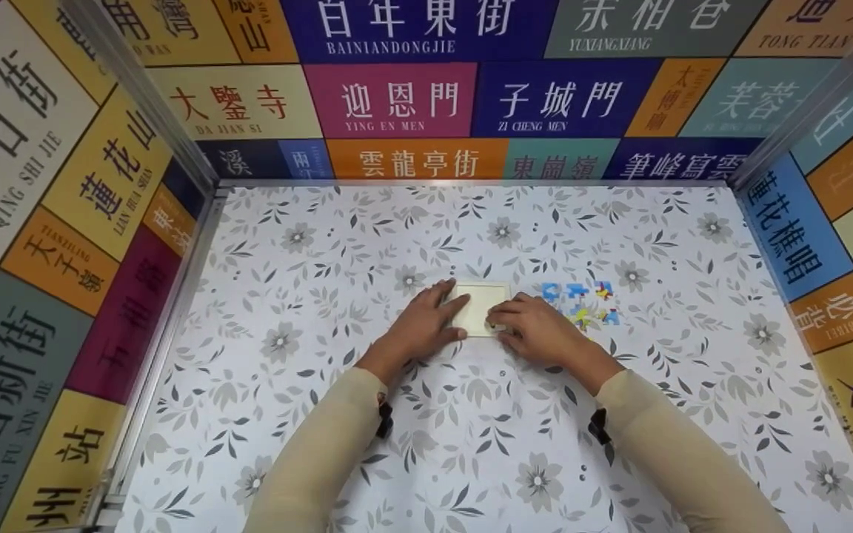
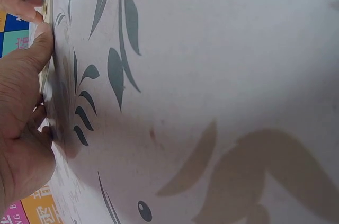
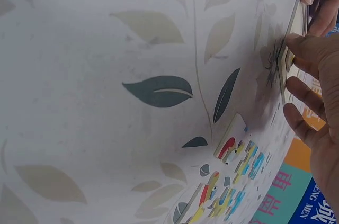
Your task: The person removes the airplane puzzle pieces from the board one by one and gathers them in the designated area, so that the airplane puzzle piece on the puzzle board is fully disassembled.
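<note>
A pale puzzle tray (image 1: pixel 483 287) with a raised rim lies flat on the patterned cloth. My left hand (image 1: pixel 426 318) grips its left side, thumb at the near edge and other fingers at the far left corner; one fingertip reaches over the inside. At the tray's near right corner, my right hand (image 1: pixel 537 326) pinches a small puzzle piece (image 3: pixel 290 60) between thumb and fingers. The piece shows pale and edge-on in the right wrist view; its printed face is hidden. Loose jigsaw pieces (image 1: pixel 576 289), blue, yellow and red, lie just right of that hand.
A white cloth (image 1: pixel 308 414) with grey leaves and flowers covers the table. Panels with large lettering (image 1: pixel 389 100) stand along the back and both sides. Metal rails (image 1: pixel 152 355) run along the table's edges.
</note>
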Tool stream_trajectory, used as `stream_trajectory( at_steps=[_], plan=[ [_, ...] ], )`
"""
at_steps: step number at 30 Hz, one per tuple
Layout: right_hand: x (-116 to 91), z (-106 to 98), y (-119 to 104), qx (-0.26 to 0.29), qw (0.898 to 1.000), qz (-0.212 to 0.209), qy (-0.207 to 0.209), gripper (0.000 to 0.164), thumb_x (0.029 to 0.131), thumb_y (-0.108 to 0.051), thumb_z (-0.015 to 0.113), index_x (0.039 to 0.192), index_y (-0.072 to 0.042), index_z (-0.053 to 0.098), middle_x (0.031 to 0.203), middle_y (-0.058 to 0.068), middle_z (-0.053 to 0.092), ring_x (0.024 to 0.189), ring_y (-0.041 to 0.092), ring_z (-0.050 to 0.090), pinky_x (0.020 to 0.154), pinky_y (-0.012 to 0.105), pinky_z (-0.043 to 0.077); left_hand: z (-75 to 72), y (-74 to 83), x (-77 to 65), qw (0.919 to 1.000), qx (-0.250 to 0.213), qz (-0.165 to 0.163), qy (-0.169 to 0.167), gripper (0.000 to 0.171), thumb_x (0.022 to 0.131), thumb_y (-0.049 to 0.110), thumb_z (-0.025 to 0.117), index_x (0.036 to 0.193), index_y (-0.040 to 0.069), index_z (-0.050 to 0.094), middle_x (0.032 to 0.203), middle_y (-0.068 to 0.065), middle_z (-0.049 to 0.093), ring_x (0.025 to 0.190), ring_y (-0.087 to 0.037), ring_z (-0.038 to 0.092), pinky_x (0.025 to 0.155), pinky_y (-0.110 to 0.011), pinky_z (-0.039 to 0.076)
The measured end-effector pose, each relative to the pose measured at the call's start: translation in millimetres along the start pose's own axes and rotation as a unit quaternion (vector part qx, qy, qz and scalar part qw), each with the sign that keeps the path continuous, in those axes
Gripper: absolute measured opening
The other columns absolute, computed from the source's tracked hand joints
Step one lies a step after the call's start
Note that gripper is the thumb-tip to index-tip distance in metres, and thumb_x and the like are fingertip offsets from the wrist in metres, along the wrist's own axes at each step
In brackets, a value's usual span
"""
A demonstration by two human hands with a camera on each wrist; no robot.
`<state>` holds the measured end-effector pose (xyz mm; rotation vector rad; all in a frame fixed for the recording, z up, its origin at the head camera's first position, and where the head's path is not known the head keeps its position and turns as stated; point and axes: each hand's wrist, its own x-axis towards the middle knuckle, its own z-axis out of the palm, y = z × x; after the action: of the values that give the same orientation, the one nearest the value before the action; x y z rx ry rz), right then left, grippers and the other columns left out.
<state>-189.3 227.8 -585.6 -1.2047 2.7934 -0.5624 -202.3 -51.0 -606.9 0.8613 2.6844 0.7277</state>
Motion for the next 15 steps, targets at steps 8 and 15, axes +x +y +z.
stream_trajectory(
  at_steps=[8, 15],
  plan=[
    [2.3, 4.7, -0.1, 0.005, 1.000, -0.014, 0.018, 0.019, 0.099, -0.010, 0.082, 0.118, -0.010, 0.082, 0.124, 0.011, 0.076, 0.109, 0.035, 0.067, 0.097, 0.054, 0.058, 2.7, -1.9, 1.8, 0.9999, 0.010, -0.010, -0.007, 0.069, 0.111, 0.043, 0.065, 0.172, 0.016, 0.044, 0.183, -0.019, 0.025, 0.168, -0.044, 0.029, 0.138, -0.056, 0.028],
    [5.7, 2.7, -4.1, 0.028, 0.999, 0.017, -0.012, 0.022, 0.100, -0.007, 0.080, 0.121, -0.010, 0.081, 0.126, 0.012, 0.072, 0.111, 0.035, 0.064, 0.098, 0.054, 0.058, 1.4, -1.2, 2.2, 0.9997, 0.016, -0.016, -0.010, 0.070, 0.111, 0.045, 0.065, 0.172, 0.017, 0.044, 0.184, -0.018, 0.025, 0.168, -0.043, 0.030, 0.138, -0.055, 0.028]
  ],
)
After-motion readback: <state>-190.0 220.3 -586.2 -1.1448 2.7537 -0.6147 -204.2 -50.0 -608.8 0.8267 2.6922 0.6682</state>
